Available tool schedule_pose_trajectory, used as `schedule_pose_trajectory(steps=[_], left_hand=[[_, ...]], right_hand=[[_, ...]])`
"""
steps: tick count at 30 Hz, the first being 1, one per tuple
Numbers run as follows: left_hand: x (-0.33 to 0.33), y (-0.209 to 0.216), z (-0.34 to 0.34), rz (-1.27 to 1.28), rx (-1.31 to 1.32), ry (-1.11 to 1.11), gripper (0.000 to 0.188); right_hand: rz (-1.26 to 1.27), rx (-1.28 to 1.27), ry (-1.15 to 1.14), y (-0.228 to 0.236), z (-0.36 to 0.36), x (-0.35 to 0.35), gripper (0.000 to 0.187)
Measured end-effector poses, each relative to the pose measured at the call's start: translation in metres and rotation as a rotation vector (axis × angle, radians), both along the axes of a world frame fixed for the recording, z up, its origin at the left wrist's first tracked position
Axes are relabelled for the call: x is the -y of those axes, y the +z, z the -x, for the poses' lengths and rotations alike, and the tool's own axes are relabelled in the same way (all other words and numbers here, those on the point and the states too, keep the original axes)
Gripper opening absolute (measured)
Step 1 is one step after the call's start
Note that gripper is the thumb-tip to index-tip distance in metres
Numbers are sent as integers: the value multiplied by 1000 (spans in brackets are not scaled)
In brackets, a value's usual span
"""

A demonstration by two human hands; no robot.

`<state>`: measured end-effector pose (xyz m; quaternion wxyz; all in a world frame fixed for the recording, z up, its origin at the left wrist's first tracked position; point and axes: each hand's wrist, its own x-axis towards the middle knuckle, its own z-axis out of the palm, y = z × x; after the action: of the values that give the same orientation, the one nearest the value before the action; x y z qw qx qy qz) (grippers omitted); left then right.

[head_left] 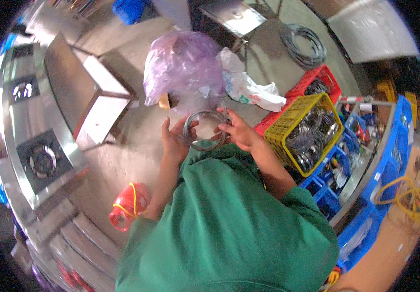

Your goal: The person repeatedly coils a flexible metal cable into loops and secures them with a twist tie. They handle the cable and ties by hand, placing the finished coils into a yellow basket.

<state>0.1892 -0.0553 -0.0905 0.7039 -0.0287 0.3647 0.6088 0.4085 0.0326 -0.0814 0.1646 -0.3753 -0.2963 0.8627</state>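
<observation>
In front of my green shirt, a loop of thin grey line is coiled several turns thick; whether it is wire or tubing I cannot tell. My right hand grips the coil's right side between thumb and fingers. On the other side, the fingers of my left hand curl against the coil's left edge, while its thumb stands away from it. Just beyond the coil lies a large translucent purple plastic bag, with a white plastic bag at its right.
At right, a yellow crate holds several similar coils, with a red crate behind and blue bins alongside. A larger grey coil lies on the floor. Left stand a steel stove, a metal panel frame and a red cylinder.
</observation>
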Motion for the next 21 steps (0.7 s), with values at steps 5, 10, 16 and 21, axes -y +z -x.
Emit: schedule_pose_trajectory(steps=[5, 10, 16, 21], left_hand=[[9, -52, 0, 297, -314, -175, 72], [26, -103, 21, 415, -443, -341, 62], [-18, -108, 22, 323, -153, -361, 41], [-39, -94, -62, 459, -622, -324, 40]], right_hand=[[-93, 139, -90, -19, -34, -13, 54], [-249, 420, -379, -65, -127, -88, 46], [-198, 538, -1161, -113, -331, -245, 47], [33, 873, -1143, -149, -431, -280, 80]])
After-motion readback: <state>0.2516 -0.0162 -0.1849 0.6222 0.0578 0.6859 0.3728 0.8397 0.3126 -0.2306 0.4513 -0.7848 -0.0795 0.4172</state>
